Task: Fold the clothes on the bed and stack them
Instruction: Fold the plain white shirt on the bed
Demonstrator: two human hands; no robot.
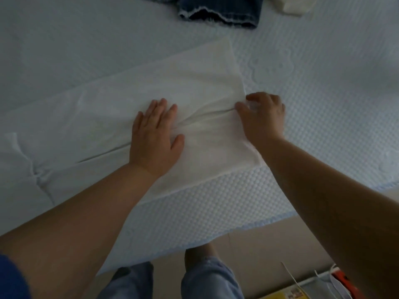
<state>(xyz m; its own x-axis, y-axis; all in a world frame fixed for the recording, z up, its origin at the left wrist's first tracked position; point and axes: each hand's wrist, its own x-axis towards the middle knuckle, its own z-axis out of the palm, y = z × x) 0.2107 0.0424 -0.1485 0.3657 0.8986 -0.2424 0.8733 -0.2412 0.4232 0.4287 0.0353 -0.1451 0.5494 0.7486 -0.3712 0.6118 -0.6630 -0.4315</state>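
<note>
White garment (pixel 151 100) lies under your flat, spread left hand (pixel 154 137); your right hand (pixel 262 117) pinches its edge. Denim shorts (pixel 220 11) lie well apart.

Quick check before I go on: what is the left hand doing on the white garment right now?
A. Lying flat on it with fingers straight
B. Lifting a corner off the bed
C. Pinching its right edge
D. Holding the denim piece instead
A: the left hand lies palm-down with straight fingers on the white garment, while the right hand is the one that pinches the cloth at its right edge; the denim piece lies untouched farther up the bed.
</note>
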